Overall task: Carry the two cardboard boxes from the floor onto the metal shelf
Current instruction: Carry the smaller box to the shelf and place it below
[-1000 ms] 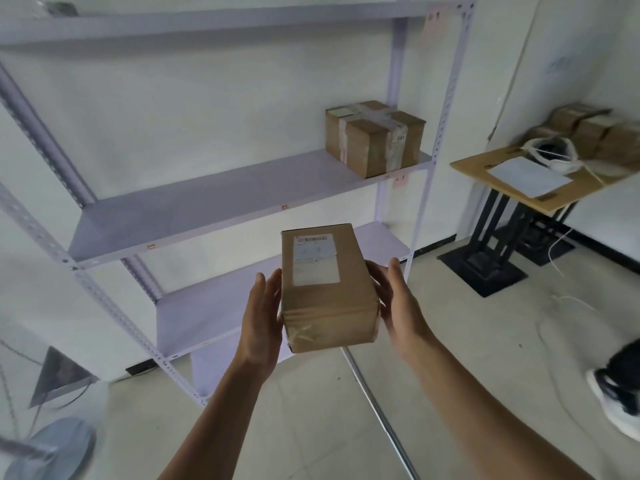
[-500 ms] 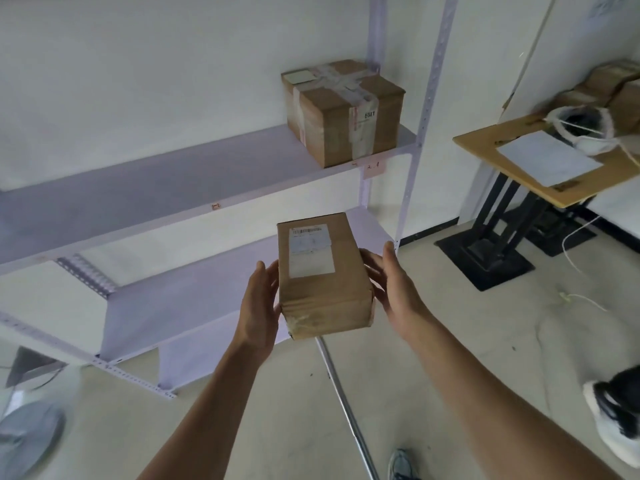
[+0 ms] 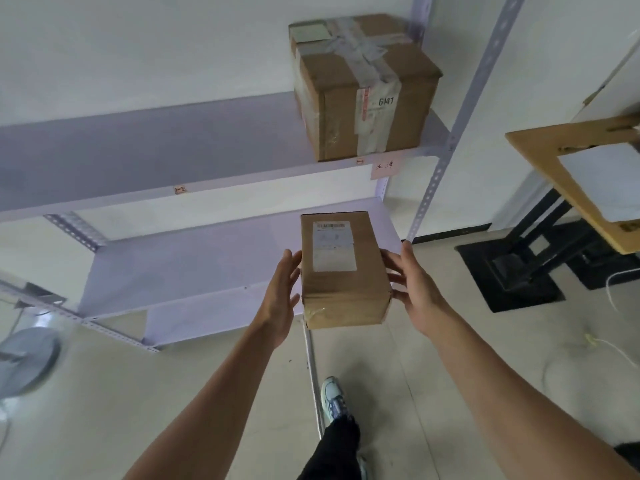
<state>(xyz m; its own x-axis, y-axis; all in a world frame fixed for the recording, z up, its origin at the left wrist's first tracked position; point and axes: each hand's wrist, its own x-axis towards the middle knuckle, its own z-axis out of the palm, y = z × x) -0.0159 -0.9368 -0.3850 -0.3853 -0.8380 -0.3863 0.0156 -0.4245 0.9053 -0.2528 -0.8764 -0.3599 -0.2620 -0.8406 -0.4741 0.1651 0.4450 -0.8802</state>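
Observation:
I hold a small cardboard box (image 3: 343,271) with a white label on top between both palms, in front of the metal shelf (image 3: 194,188). My left hand (image 3: 282,296) presses its left side and my right hand (image 3: 414,292) presses its right side. The box hangs in the air over the front edge of the lower shelf board (image 3: 207,268). A bigger taped cardboard box (image 3: 363,88) marked 6141 stands on the right end of the upper shelf board.
A wooden table (image 3: 561,174) on a black stand (image 3: 519,268) is to the right, with white paper on it. A shelf post (image 3: 446,147) rises just right of the boxes. My shoe (image 3: 334,398) is on the tiled floor below. A grey fan base (image 3: 24,362) lies at left.
I have stepped closer to the shelf, which now looks larger and lower in view. The small box stays gripped between both hands and has moved toward the shelf's right end.

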